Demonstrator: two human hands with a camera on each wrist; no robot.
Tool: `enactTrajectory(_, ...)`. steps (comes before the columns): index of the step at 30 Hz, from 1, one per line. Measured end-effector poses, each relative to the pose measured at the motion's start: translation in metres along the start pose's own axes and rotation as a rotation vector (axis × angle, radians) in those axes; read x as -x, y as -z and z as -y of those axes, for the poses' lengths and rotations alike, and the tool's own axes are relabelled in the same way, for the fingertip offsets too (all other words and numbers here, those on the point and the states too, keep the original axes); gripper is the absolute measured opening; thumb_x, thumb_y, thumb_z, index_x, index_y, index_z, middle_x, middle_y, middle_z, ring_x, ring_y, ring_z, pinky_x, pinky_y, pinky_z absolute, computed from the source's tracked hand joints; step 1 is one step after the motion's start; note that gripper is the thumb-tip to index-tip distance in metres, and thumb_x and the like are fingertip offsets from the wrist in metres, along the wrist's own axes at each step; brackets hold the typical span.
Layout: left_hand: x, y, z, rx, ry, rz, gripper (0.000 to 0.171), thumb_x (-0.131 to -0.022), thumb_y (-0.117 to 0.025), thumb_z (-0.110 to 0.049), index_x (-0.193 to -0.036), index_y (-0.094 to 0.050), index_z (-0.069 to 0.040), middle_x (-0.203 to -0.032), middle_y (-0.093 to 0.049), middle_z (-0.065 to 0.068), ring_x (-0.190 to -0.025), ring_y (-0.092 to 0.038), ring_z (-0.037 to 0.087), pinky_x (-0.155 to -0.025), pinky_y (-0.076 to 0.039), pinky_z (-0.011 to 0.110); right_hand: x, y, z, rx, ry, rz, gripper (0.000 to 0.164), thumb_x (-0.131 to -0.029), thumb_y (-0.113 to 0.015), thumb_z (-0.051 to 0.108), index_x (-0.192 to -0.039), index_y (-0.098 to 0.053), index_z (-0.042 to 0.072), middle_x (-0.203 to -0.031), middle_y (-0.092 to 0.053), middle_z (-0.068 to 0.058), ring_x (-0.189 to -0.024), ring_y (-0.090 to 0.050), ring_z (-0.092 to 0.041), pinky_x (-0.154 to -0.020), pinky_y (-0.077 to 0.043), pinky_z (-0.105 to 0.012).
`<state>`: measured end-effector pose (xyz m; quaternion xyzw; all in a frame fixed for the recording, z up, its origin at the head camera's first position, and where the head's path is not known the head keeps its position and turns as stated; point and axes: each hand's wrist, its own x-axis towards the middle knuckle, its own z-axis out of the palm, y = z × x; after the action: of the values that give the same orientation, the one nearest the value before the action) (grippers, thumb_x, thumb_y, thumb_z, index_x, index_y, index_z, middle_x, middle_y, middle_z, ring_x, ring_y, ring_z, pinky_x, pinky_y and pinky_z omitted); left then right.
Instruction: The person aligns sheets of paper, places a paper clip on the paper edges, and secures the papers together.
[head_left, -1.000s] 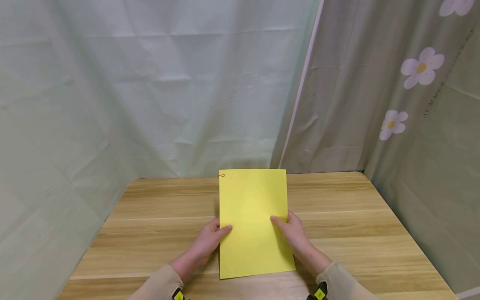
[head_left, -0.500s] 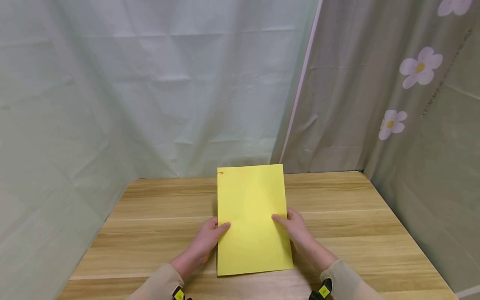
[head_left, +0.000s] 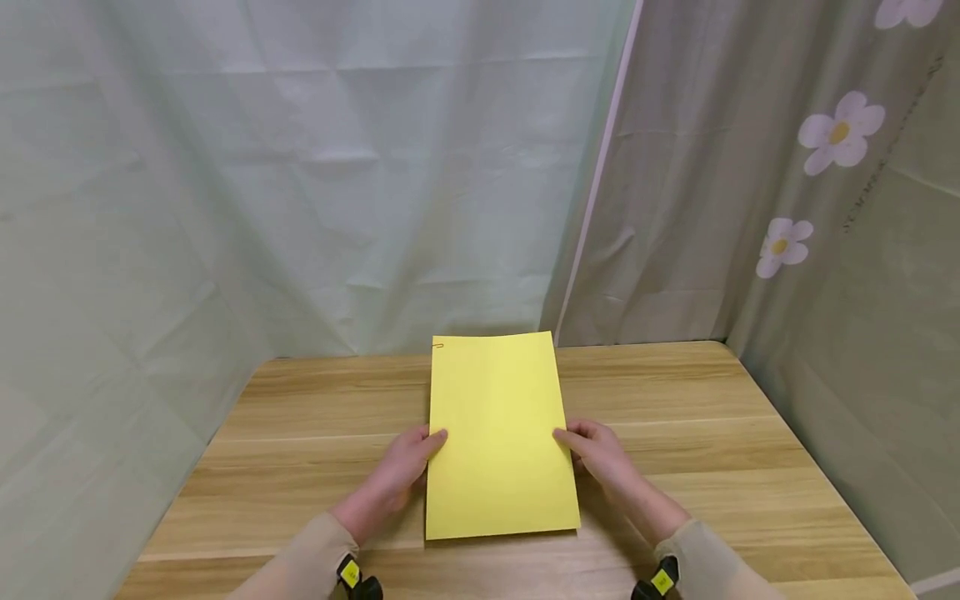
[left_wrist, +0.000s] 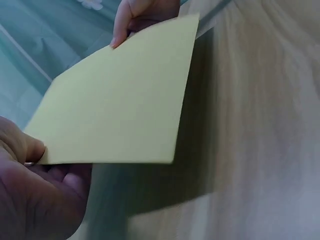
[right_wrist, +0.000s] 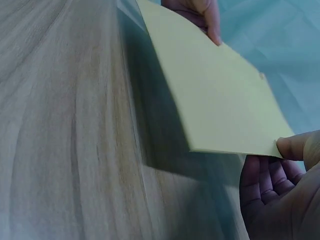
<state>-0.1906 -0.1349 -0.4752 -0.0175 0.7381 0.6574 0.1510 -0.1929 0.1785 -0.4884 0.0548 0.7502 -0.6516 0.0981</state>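
Observation:
A yellow sheet of paper (head_left: 498, 450), perhaps more than one, is held above the table between both hands. At its far left corner sits a small paper clip (head_left: 438, 345). My left hand (head_left: 405, 462) pinches the left edge, thumb on top and fingers beneath. On the opposite edge my right hand (head_left: 600, 454) pinches the paper the same way. Both wrist views show the sheet (left_wrist: 120, 100) slightly bowed and lifted off the wood, casting a shadow. The fingertips under the paper are partly hidden.
The wooden table (head_left: 300, 467) spreads out beneath the hands. Pale curtains (head_left: 337, 167) hang behind and at the sides, with printed white flowers (head_left: 842, 133) at right. A small black device with a yellow tag (head_left: 350, 573) is on each wrist.
The paper has shifted slightly left and its near edge has moved farther from me. My hands now pinch nearer its edges, and the right hand has moved a little to the right.

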Motion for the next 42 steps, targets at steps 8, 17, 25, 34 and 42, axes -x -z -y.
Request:
enactTrajectory(8, -0.013, 0.007, -0.008, -0.088, 0.045, -0.022, 0.030, -0.106, -0.058, -0.027, -0.112, -0.064, 0.002, -0.083, -0.066, 0.006, -0.067, -0.061, 0.014, -0.058, -0.051, 0.027, -0.006, 0.002, 0.002, 0.011, -0.004, -0.043, 0.023, -0.097, -0.071, 0.025, -0.098, -0.069, 0.002, -0.082, -0.060, -0.005, -0.072, -0.054, -0.020, -0.065, -0.046, -0.033)
enactTrajectory(17, -0.027, 0.008, -0.007, -0.163, 0.077, -0.034, 0.025, -0.107, -0.056, -0.023, -0.102, -0.062, 0.000, -0.078, -0.059, 0.008, -0.064, -0.056, 0.017, -0.056, -0.053, 0.029, -0.019, 0.002, 0.000, 0.150, 0.042, -0.056, 0.021, -0.099, -0.068, 0.022, -0.100, -0.069, 0.001, -0.078, -0.060, -0.006, -0.066, -0.052, -0.017, -0.058, -0.045, -0.030)
enactTrajectory(25, -0.034, 0.005, -0.008, -0.293, 0.075, -0.054, 0.025, -0.105, -0.060, -0.023, -0.092, -0.060, -0.002, -0.067, -0.054, 0.008, -0.053, -0.053, 0.015, -0.050, -0.052, 0.026, -0.030, 0.002, -0.003, 0.303, 0.122, -0.091, 0.015, -0.097, -0.069, 0.014, -0.092, -0.067, 0.001, -0.072, -0.051, -0.002, -0.066, -0.044, -0.016, -0.058, -0.037, -0.027)
enactTrajectory(34, -0.042, 0.006, -0.005, -0.491, 0.041, -0.063, 0.029, -0.104, -0.062, -0.025, -0.082, -0.058, -0.005, -0.066, -0.055, 0.006, -0.055, -0.055, 0.017, -0.052, -0.050, 0.028, -0.036, 0.001, -0.005, 0.395, 0.159, -0.079, 0.015, -0.095, -0.071, 0.013, -0.097, -0.064, -0.001, -0.075, -0.051, -0.004, -0.066, -0.045, -0.017, -0.059, -0.038, -0.029)
enactTrajectory(42, -0.045, 0.008, -0.003, -0.669, 0.022, -0.071, 0.029, -0.103, -0.063, -0.028, -0.082, -0.057, -0.008, -0.067, -0.058, 0.005, -0.054, -0.057, 0.017, -0.051, -0.047, 0.028, -0.035, -0.002, -0.005, 0.494, 0.160, -0.077, 0.034, -0.097, -0.071, 0.017, -0.122, -0.059, -0.002, -0.090, -0.061, -0.006, -0.075, -0.054, -0.019, -0.064, -0.047, -0.033)
